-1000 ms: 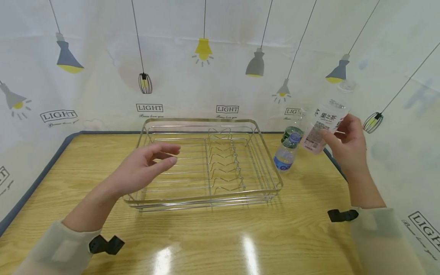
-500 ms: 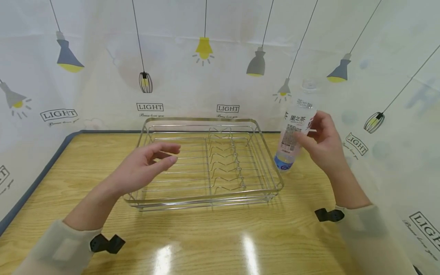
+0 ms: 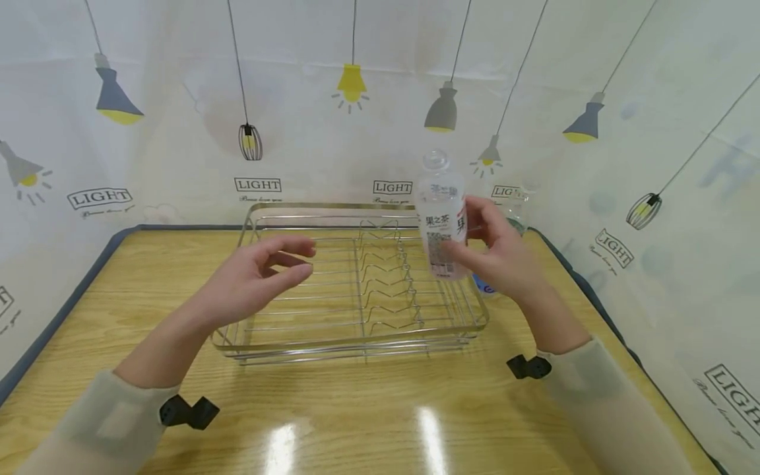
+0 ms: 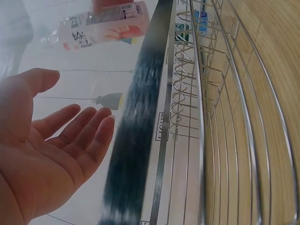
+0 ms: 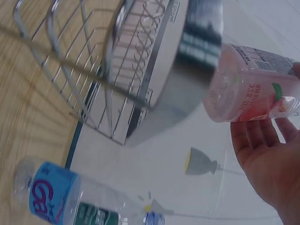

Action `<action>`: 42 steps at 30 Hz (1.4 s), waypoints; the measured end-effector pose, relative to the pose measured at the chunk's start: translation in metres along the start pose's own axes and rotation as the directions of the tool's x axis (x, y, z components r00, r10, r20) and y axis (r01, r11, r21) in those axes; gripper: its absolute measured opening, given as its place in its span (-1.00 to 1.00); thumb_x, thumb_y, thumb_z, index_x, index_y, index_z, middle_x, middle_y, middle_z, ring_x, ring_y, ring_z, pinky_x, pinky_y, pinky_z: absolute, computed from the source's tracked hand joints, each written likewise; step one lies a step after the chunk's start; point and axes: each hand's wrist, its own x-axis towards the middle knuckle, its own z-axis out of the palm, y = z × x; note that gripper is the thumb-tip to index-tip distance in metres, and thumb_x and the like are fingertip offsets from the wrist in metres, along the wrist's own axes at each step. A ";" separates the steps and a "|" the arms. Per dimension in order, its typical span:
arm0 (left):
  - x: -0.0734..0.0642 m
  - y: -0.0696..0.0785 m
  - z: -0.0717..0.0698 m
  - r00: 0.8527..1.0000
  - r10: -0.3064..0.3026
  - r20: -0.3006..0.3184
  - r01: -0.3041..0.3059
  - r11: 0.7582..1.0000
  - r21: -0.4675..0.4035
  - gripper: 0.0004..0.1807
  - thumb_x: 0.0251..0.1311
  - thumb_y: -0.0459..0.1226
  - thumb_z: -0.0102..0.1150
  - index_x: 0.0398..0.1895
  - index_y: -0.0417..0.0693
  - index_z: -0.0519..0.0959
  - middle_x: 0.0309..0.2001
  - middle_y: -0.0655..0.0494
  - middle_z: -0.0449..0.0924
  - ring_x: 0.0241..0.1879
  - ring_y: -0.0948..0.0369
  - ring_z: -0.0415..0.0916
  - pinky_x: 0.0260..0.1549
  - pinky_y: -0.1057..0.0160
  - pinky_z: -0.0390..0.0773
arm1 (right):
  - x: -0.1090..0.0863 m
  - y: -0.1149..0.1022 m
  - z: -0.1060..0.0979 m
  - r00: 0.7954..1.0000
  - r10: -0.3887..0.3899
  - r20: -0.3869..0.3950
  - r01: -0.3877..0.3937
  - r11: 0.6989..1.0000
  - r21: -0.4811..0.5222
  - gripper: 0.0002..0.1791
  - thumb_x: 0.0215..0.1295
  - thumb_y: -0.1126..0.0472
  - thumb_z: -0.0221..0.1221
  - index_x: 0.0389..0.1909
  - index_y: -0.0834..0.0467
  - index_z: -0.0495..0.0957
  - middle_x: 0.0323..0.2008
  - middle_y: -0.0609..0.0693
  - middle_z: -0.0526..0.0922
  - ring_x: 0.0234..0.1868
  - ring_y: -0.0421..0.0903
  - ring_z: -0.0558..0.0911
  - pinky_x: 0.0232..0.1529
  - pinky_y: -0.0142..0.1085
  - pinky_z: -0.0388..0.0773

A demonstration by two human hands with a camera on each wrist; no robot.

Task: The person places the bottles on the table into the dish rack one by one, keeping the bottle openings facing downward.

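My right hand point(image 3: 505, 257) grips a clear plastic bottle point(image 3: 436, 227) with a pinkish label around its side, thumb on the front. The bottle is upright and appears over the right part of a silver wire dish rack point(image 3: 356, 344). From the right wrist view, the bottle's base point(image 5: 220, 89) is apart from the rack's rim. My left hand point(image 3: 255, 284) hovers by the rack's left side with relaxed fingers and nothing in them; its palm point(image 4: 51, 164) shows in the left wrist view.
Right of the rack stands a water bottle with a blue label point(image 5: 54, 192), mostly behind my right hand in the head view. A green-labelled bottle point(image 3: 515, 214) is behind it. A printed curtain point(image 3: 309, 119) surrounds the wooden table point(image 3: 356, 409).
My right hand has carried the pink-labelled bottle leftward, from beyond the other bottles to over the rack's right side. My left hand has hardly moved.
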 end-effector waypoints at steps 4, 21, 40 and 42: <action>0.006 0.005 0.000 1.000 0.020 -0.010 -0.020 1.000 -0.015 -0.39 0.52 -0.04 0.39 0.56 0.16 0.50 0.42 0.11 0.63 0.34 0.04 0.66 0.05 0.15 0.74 | 0.007 -0.007 0.019 0.997 -0.014 0.080 0.015 1.000 -0.019 -0.23 0.43 0.37 0.38 0.59 0.18 0.32 0.23 0.12 0.58 0.21 -0.05 0.56 0.27 -0.23 0.54; 0.026 0.021 0.013 0.992 0.117 -0.045 -0.123 0.980 -0.157 -0.26 0.35 -0.27 0.56 0.54 0.12 0.46 0.33 0.04 0.58 0.26 -0.02 0.68 -0.03 0.15 0.80 | 0.021 -0.031 0.070 0.950 -0.176 0.259 0.181 0.983 0.005 -0.24 0.36 0.26 0.49 0.55 0.17 0.45 0.28 0.11 0.59 0.19 0.01 0.62 0.26 0.01 0.66; 0.020 0.012 0.013 0.990 0.139 -0.039 -0.144 0.940 -0.309 -0.24 0.33 -0.44 0.50 0.55 0.01 0.44 0.30 -0.03 0.53 0.02 0.05 0.70 -0.09 0.21 0.78 | 0.021 -0.035 0.074 0.944 -0.118 0.308 0.130 0.991 -0.020 -0.23 0.38 0.20 0.50 0.57 0.11 0.46 0.27 0.07 0.56 0.18 -0.01 0.58 0.16 -0.16 0.68; 0.018 0.010 0.011 0.993 0.117 -0.030 -0.120 0.934 -0.336 -0.23 0.34 -0.45 0.48 0.56 0.02 0.40 0.31 -0.05 0.50 0.01 0.03 0.72 -0.09 0.20 0.79 | 0.020 -0.032 0.073 0.944 -0.116 0.307 0.126 0.992 -0.013 -0.20 0.36 0.22 0.51 0.58 0.14 0.44 0.33 0.08 0.55 0.26 0.00 0.59 0.29 -0.09 0.64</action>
